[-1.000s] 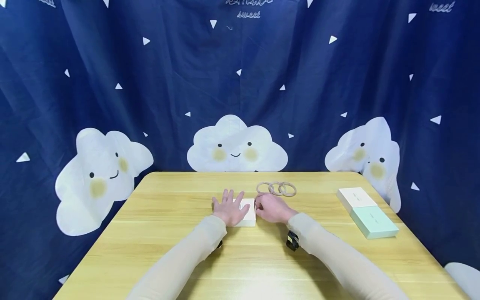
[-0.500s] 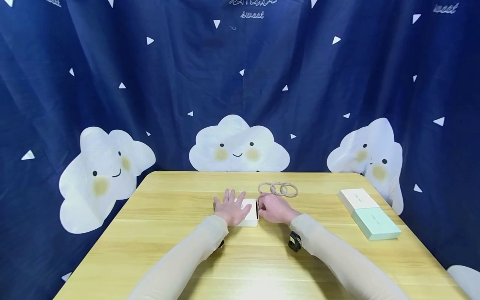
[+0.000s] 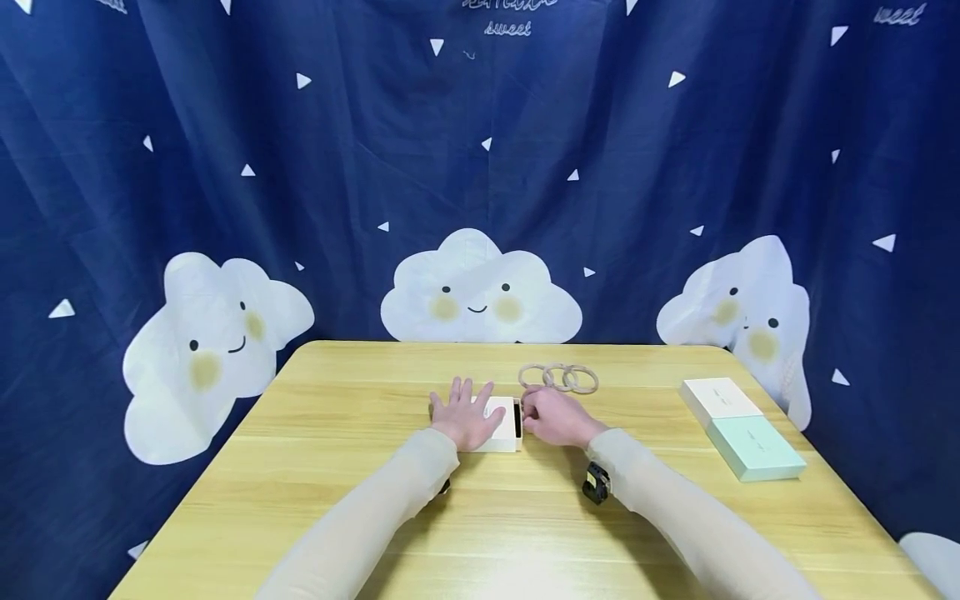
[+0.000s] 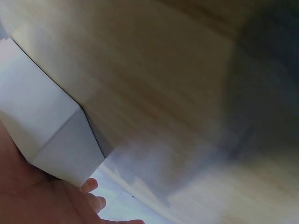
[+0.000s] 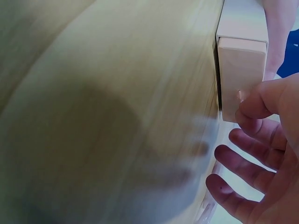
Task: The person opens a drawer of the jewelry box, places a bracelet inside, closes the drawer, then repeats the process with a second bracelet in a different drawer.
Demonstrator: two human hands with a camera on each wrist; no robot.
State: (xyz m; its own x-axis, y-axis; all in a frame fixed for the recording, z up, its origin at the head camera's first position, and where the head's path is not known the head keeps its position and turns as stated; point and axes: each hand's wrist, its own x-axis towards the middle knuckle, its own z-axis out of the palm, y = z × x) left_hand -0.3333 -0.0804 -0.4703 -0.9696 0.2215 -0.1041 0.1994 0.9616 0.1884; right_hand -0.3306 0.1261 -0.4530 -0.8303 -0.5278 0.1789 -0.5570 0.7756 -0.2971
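Bracing a likely light, stiff white box, the left hand lies fingers-spread; the right hand pinches the tab of its drawer, probably the best hold.

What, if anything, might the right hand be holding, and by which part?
The pale pink drawer of the white rectangular box, apparently by its small pinkish end tab.

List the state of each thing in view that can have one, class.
Middle white box, drawer partly out
Left grip, fingers spread, resting on that box
Right grip, pinching the drawer's end
Three rings, overlapping
Right-side white box, appears closed
Mint box, appears closed
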